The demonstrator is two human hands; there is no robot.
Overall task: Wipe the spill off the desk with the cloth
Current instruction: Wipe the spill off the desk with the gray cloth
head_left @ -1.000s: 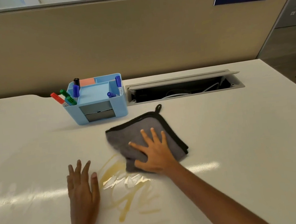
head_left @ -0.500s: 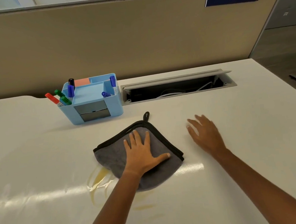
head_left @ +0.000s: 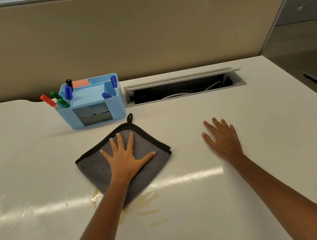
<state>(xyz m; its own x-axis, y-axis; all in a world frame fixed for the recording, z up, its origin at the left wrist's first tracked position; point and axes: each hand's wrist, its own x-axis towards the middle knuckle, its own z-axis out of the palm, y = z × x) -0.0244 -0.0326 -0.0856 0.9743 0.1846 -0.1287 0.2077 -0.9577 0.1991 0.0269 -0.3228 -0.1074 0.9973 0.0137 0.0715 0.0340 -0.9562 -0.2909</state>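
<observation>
A grey cloth [head_left: 94,169] with black edging lies flat on the white desk [head_left: 268,186], its hanging loop pointing toward the back. My left hand [head_left: 125,160] presses down on the cloth with the palm flat and the fingers spread. Yellowish streaks of the spill [head_left: 149,211] show at the cloth's near corner, with a wet patch at its left side; the rest is hidden under the cloth and my forearm. My right hand [head_left: 222,138] rests flat on the bare desk to the right of the cloth, holding nothing.
A light blue desk organizer [head_left: 94,114] with several markers stands just behind the cloth. To its right is an open cable tray [head_left: 183,88] set into the desk. A beige partition [head_left: 144,33] closes the back. The desk's right edge runs diagonally at the far right.
The cloth passed from my right hand to my left hand and slid toward me over the spill. My right hand moved off to the right onto the bare desk.
</observation>
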